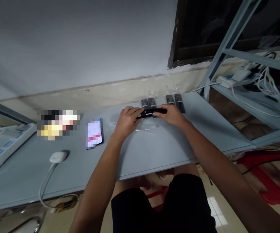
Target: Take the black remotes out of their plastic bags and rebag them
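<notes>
My left hand [126, 121] and my right hand [172, 115] meet over the grey table [154, 145], both gripping one slim black remote-like device [151, 112] held crosswise just above the tabletop. Under it lies a clear plastic bag [140, 127], flat on the table. Behind my hands, near the wall, two pairs of similar black devices in clear bags [148, 103] [175, 101] lie side by side.
A phone [94, 133] lies left of my hands. A white puck-shaped charger [57, 157] with a cable sits near the table's front edge. A blurred object [57, 124] rests further left. A metal shelf [254, 81] with power strips and cables stands at the right.
</notes>
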Motion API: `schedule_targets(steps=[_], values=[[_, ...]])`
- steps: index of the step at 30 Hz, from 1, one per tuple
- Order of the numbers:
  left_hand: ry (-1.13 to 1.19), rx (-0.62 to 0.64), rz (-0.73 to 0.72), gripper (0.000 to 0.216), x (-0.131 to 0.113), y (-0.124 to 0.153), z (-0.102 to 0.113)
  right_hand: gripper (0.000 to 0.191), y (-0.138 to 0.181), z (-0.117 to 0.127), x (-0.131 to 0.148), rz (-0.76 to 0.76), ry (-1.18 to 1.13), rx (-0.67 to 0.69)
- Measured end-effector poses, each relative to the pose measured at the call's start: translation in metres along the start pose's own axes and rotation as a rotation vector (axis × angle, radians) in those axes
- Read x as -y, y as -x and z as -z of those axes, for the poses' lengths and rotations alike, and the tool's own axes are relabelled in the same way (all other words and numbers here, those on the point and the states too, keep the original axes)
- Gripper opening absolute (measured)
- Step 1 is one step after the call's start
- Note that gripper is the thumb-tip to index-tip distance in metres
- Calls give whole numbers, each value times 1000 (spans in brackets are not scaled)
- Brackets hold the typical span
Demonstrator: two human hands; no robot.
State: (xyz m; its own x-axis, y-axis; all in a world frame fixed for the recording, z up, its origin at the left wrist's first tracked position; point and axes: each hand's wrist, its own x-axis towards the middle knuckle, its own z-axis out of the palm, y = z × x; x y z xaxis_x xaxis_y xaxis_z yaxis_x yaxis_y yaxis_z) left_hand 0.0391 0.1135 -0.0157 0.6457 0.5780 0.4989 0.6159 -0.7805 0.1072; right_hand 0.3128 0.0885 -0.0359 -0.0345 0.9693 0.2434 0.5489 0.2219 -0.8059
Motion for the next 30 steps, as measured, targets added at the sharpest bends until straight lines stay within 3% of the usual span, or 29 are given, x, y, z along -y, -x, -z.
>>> schedule_targets(steps=[5, 17, 21, 30], values=[[-46, -17, 92, 45, 9, 2, 7, 40, -3, 5, -7, 30, -91, -34], [-7, -22, 96, 46, 14, 4, 4, 41, -9, 4, -22, 230, -39, 43], [0, -45, 84, 46, 17, 5, 2, 57, -11, 1, -25, 217, -91, 17], [24, -32, 91, 43, 16, 5, 1, 45, -12, 2, -28, 245, -10, 5]])
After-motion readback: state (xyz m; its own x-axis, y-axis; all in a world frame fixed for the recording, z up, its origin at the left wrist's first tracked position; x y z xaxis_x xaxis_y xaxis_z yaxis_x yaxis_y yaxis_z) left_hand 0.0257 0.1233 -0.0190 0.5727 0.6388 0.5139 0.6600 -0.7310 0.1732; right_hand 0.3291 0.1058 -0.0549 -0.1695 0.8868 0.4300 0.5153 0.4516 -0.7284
